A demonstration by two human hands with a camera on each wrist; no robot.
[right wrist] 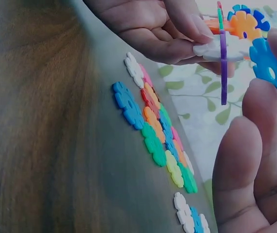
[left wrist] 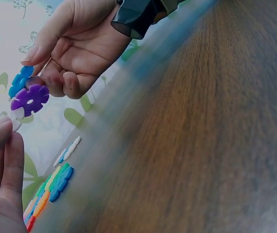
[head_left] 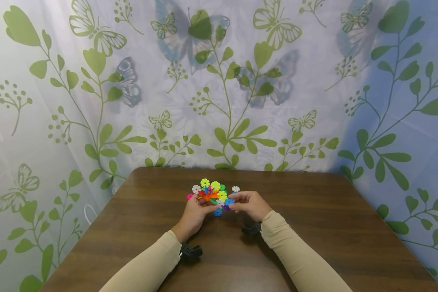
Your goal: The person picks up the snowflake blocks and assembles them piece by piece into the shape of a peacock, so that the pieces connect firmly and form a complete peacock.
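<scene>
My left hand (head_left: pixel 194 217) pinches a white flower-shaped plastic disc (right wrist: pixel 234 47) between thumb and fingers. A purple disc (left wrist: pixel 37 95) is slotted upright into that white one. Further discs, orange (right wrist: pixel 245 23), green and dark blue, show behind it in the right wrist view. Just across from the purple disc, my right hand (head_left: pixel 254 206) holds a light blue disc (right wrist: pixel 266 60) by its edge, between thumb and fingertips. In the left wrist view the blue disc (left wrist: pixel 21 80) stands close beside the purple one. Both hands are over the far part of the table.
Several loose discs in many colours lie spread on the brown wooden table (head_left: pixel 295 243) beyond the hands, among them a blue one (right wrist: pixel 121 94) and a white one (head_left: pixel 235 189). Black wrist mounts (head_left: pixel 191 252) hang under both forearms. A leaf-patterned curtain (head_left: pixel 233 101) rises behind the table.
</scene>
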